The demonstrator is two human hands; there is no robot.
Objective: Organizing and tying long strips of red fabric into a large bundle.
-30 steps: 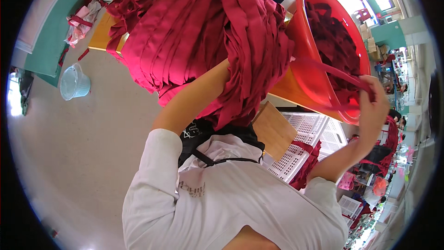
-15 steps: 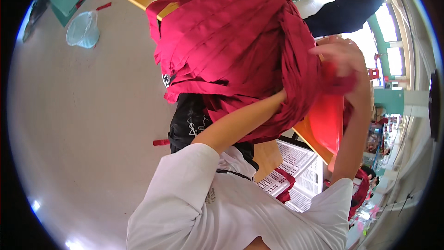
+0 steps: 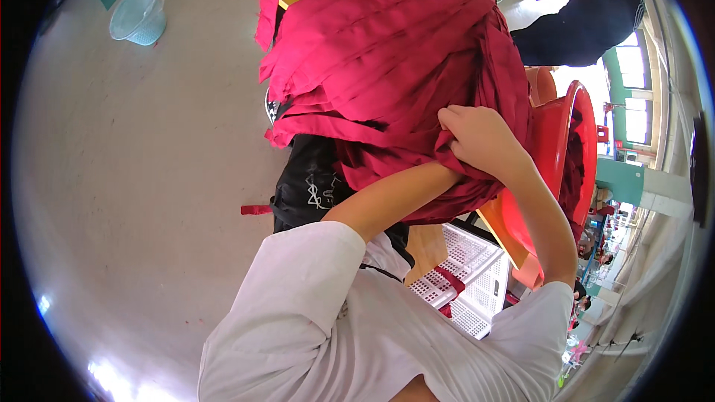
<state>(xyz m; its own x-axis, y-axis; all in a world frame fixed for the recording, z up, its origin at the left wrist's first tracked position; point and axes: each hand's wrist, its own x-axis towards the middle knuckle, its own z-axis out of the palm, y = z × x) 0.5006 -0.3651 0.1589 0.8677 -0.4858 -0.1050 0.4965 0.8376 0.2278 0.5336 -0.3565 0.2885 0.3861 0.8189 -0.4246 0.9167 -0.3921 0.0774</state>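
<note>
A big heap of crimson cloth strips (image 3: 387,52) lies in front of me, draped in overlapping folds. My right hand (image 3: 480,138) is closed on a fold of the cloth at the heap's near right side, its fingers bent over the fabric. My left forearm (image 3: 395,197) reaches in beneath the heap, and the cloth hides that hand and its fingers. Just right of the heap stands a red plastic basin (image 3: 551,141) with more crimson cloth (image 3: 573,171) inside, my right forearm crossing in front of it.
White perforated plastic crates (image 3: 477,290) stand below a yellow board edge (image 3: 499,234). A black printed cloth (image 3: 309,186) lies under the heap's left side. On the floor at far left is a pale blue basket (image 3: 140,18). Another person in dark clothing (image 3: 581,22) is at far right.
My right hand has moved left from above the basin onto the heap and closed on its cloth. The basin's rim now shows. My left arm stays under the heap.
</note>
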